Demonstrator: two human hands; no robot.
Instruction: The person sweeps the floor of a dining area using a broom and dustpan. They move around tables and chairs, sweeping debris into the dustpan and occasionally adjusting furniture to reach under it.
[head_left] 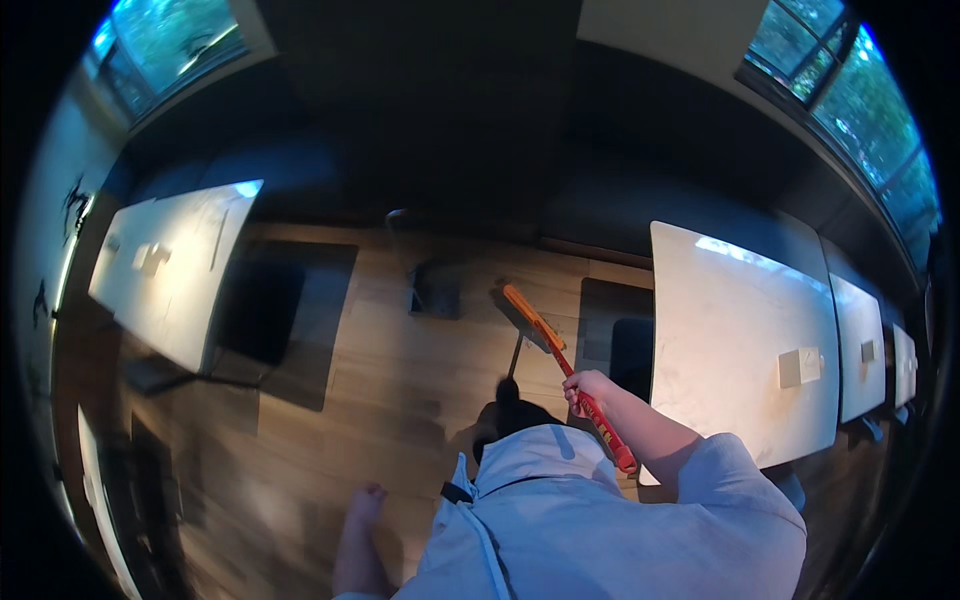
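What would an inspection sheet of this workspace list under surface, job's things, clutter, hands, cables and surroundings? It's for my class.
Surface: wood-look floor; white tables at left and right.
Job's things: long red-and-orange tool, orange end farthest from the person; floor contact unclear.
Clutter: pale box on the nearest right-hand table; dark object on the floor, too dim to identify surely.
Hands: right hand closed around the tool's red part; left hand low at the person's left, no held thing visible.
Cables: nothing seen.
Surroundings: windows at upper left and upper right, greenery outside.
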